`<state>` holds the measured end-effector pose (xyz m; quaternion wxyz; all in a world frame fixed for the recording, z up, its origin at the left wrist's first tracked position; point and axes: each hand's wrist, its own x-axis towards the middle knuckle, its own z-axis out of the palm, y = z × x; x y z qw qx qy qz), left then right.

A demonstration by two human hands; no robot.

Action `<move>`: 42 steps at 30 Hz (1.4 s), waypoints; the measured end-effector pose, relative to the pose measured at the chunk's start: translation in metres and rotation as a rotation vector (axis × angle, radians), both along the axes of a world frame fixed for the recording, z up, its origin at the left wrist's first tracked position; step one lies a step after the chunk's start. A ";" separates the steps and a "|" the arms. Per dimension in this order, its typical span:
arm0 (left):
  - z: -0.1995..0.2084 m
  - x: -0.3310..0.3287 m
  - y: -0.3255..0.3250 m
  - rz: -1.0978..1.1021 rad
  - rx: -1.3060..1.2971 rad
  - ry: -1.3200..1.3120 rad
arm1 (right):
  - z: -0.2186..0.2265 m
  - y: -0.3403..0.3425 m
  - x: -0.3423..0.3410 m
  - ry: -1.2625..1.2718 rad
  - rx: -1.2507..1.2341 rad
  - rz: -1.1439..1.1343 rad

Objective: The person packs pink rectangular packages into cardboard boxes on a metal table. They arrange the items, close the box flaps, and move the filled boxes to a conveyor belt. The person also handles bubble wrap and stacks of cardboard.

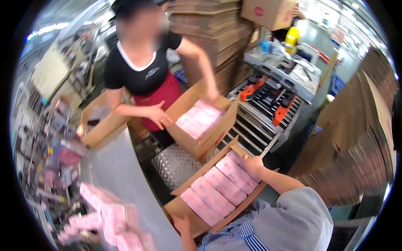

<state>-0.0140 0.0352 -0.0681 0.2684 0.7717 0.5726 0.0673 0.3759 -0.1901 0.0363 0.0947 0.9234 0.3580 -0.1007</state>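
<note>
An open cardboard box [179, 208] tilts in front of me, packed with a row of pink soft packs [226, 184]. My right hand [253, 165] is closed on the far right end of this box, by its flap. At the opposite, near-left end, my left hand [181, 226] grips the wall, its fingers partly hidden. Just beyond, a co-worker stands at a second open carton [188, 144] that also contains pink packs. One of the co-worker's hands [158, 115] is at that carton's left edge and the other reaches to its far side.
Loose pink packs [113, 217] are heaped on a metal chute [115, 167] at left. A roller conveyor [255, 131] with orange-and-black fittings lies beyond the boxes. Stacks of flattened cartons stand at the right [347, 138] and back. Another person holds a carton [268, 12] at the top.
</note>
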 end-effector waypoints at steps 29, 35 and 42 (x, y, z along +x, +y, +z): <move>0.022 0.129 -0.035 -0.591 -0.415 0.174 | -0.041 -0.013 -0.003 0.656 0.016 0.340; 0.013 0.118 -0.086 -0.001 -0.054 0.147 | -0.023 0.064 -0.022 0.011 0.613 0.827; -0.020 0.114 -0.091 0.071 -0.036 0.018 | -0.014 0.096 -0.039 -0.041 0.787 0.572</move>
